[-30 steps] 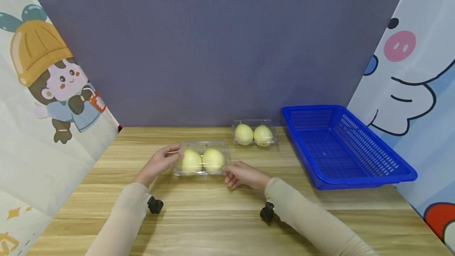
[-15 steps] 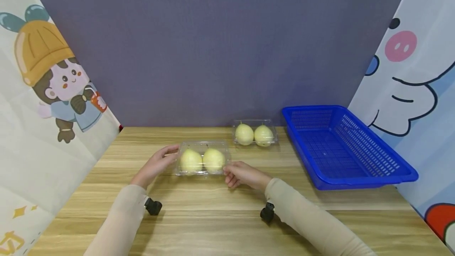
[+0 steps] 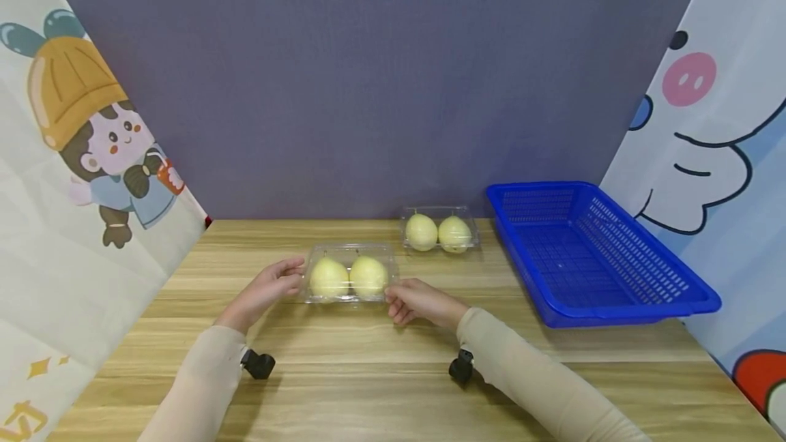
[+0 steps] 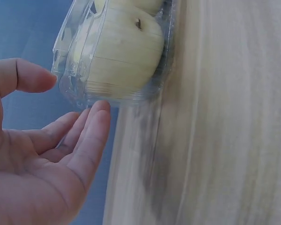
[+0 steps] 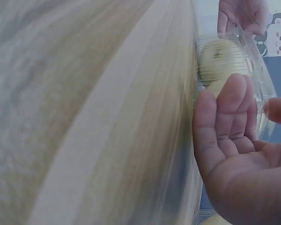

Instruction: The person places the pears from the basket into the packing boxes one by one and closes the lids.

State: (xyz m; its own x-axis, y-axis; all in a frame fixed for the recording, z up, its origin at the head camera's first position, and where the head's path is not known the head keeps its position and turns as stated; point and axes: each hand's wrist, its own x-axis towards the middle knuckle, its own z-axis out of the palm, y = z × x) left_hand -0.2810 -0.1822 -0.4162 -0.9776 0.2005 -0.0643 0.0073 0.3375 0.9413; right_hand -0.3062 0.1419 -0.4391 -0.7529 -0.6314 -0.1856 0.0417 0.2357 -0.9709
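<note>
A clear plastic clamshell box (image 3: 352, 252) with two pale yellow pears (image 3: 368, 276) in it sits on the wooden table. At its left end is my left hand (image 3: 264, 290), fingers loosely extended. In the left wrist view, the thumb and fingertips (image 4: 101, 107) of that hand are parted right by the end of the box. My right hand (image 3: 424, 300) pinches the front right corner of the box between thumb and curled fingers. The right wrist view shows the thumb tip (image 5: 267, 108) at the plastic rim, with the fingers partly hiding the pears.
Behind and to the right stands another clear box (image 3: 439, 211) with two pears (image 3: 421, 232) inside. A blue plastic basket (image 3: 522, 261) with slotted sides is at the right of the table (image 3: 368, 387). A grey-blue panel (image 3: 368, 87) rises along the back edge.
My left hand has drawn slightly left, off the end of the box, and its fingers have parted from the plastic. The right hand and the box have hardly moved.
</note>
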